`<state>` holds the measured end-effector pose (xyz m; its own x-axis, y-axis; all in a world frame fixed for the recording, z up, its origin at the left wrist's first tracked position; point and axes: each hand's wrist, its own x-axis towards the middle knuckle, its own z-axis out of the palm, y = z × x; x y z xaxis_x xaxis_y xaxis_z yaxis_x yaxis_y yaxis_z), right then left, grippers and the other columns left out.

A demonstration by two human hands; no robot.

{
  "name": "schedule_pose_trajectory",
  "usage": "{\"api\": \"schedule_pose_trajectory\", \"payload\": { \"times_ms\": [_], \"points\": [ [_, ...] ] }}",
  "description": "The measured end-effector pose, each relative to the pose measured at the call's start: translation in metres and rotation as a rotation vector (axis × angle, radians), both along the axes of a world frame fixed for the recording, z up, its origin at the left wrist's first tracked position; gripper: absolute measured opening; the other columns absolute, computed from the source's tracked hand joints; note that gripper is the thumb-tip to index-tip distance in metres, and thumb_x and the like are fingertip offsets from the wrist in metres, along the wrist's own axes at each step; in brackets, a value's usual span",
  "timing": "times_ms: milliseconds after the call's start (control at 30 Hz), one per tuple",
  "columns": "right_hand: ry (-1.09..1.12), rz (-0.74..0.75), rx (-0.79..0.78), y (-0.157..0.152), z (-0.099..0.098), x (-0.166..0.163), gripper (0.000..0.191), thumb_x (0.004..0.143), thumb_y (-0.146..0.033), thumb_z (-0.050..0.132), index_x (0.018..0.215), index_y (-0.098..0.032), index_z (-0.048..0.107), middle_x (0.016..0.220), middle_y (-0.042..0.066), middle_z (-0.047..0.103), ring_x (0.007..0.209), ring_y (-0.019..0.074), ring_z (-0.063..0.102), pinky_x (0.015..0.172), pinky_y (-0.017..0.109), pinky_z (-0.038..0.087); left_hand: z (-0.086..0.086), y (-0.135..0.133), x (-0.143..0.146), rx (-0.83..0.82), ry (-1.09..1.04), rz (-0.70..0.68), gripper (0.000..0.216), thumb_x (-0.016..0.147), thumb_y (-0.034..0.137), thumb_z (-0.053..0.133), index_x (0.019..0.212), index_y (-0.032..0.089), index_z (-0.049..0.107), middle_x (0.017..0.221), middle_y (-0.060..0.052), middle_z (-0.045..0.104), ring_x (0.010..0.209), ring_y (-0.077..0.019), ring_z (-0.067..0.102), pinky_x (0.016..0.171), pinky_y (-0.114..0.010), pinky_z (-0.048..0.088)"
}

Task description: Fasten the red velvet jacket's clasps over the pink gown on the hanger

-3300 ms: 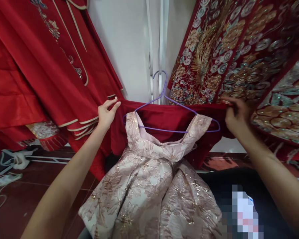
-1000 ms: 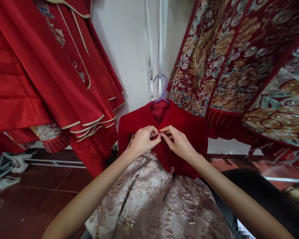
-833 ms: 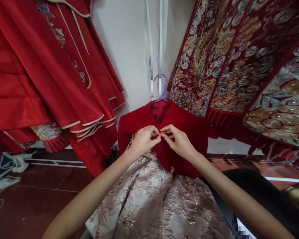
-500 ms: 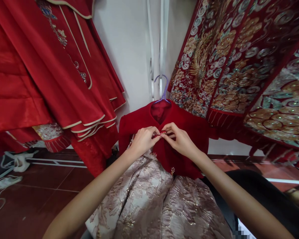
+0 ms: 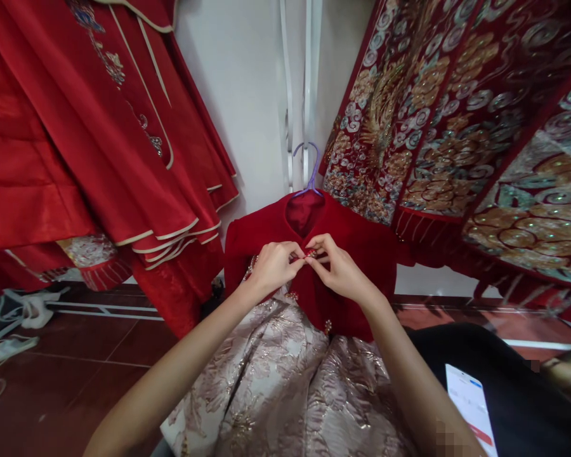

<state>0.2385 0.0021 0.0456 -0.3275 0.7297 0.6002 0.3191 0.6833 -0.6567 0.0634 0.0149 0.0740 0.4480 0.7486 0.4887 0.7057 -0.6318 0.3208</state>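
A small red velvet jacket (image 5: pixel 361 254) hangs on a purple wire hanger (image 5: pixel 309 166) over a pink and gold brocade dress (image 5: pixel 285 387). My left hand (image 5: pixel 272 266) and my right hand (image 5: pixel 337 270) meet at the jacket's front, just below the collar. Both pinch the two front edges together around a small jewelled button (image 5: pixel 310 254). Two more jewelled buttons sit lower on the jacket's front edge. The dress bodice is hidden under the jacket.
Red satin robes with cream trim (image 5: pixel 99 139) hang at the left. Heavily embroidered red and gold garments (image 5: pixel 457 114) hang at the right. A white rail (image 5: pixel 309 82) runs up the wall behind. White cables (image 5: pixel 14 317) lie on the red tiled floor. A phone (image 5: pixel 471 406) rests on black cloth at lower right.
Earlier my hands held the red jacket spread wide behind the dress. Now the jacket covers the bodice and both hands work at its top button, shifting only slightly.
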Motion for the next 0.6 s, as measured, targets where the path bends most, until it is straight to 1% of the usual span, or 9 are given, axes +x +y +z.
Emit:
{"api": "schedule_pose_trajectory", "payload": {
  "times_ms": [67,167,300,400,467,533,600],
  "points": [
    [-0.006,0.000,-0.004,0.000,0.001,-0.002,0.019,0.088,-0.021,0.049,0.105,-0.022,0.042,0.102,0.006,0.052,0.091,0.0160,0.057,0.074,0.030,0.056,-0.001,0.002,-0.003,0.005,-0.008,-0.018,0.008,0.078,0.021,0.062,0.079,0.018,0.069,0.075,-0.001,0.071,0.063,-0.0130,0.061,0.060,-0.023,0.040],
    [-0.041,-0.008,0.017,0.001,0.004,-0.005,0.021,0.086,-0.017,0.048,0.105,-0.021,0.041,0.099,0.006,0.052,0.089,0.0166,0.058,0.073,0.030,0.054,-0.002,0.004,-0.005,0.032,0.042,-0.035,0.007,0.077,0.018,0.060,0.077,0.018,0.067,0.072,0.000,0.068,0.061,-0.0126,0.059,0.060,-0.023,0.039],
    [-0.142,-0.059,0.050,0.005,0.006,-0.009,0.027,0.080,-0.011,0.047,0.104,-0.020,0.040,0.094,0.005,0.055,0.082,0.0169,0.059,0.074,0.031,0.049,-0.003,0.005,0.000,0.083,0.149,-0.033,0.010,0.078,0.014,0.055,0.077,0.018,0.064,0.077,-0.001,0.066,0.069,-0.0148,0.059,0.064,-0.025,0.042],
    [-0.217,-0.148,0.038,0.010,0.008,-0.011,0.029,0.075,-0.013,0.049,0.102,-0.020,0.041,0.088,0.003,0.057,0.073,0.0174,0.058,0.068,0.030,0.045,-0.006,0.002,0.008,0.111,0.241,0.037,0.017,0.078,0.009,0.049,0.086,0.017,0.062,0.085,-0.004,0.064,0.080,-0.0183,0.059,0.068,-0.028,0.046],
    [-0.246,-0.199,0.027,0.013,0.009,-0.012,0.030,0.073,-0.014,0.049,0.101,-0.020,0.041,0.084,0.003,0.057,0.072,0.0186,0.057,0.066,0.029,0.043,-0.008,-0.001,0.012,0.116,0.274,0.065,0.024,0.078,0.008,0.046,0.096,0.016,0.059,0.092,-0.007,0.062,0.089,-0.0212,0.057,0.072,-0.030,0.048],
    [-0.247,-0.221,0.025,0.014,0.009,-0.013,0.030,0.073,-0.014,0.049,0.101,-0.020,0.042,0.083,0.003,0.058,0.072,0.0192,0.057,0.066,0.029,0.042,-0.012,-0.004,0.016,0.109,0.251,0.075,0.027,0.078,0.008,0.045,0.101,0.016,0.056,0.096,-0.009,0.059,0.095,-0.0232,0.054,0.077,-0.033,0.049],
    [-0.229,-0.225,0.029,0.015,0.009,-0.014,0.029,0.072,-0.015,0.049,0.100,-0.021,0.042,0.084,0.003,0.058,0.072,0.0189,0.057,0.066,0.028,0.042,-0.018,-0.007,0.019,0.104,0.193,0.085,0.026,0.078,0.008,0.045,0.102,0.017,0.054,0.097,-0.009,0.057,0.095,-0.0241,0.052,0.083,-0.037,0.049]
  ]
}}
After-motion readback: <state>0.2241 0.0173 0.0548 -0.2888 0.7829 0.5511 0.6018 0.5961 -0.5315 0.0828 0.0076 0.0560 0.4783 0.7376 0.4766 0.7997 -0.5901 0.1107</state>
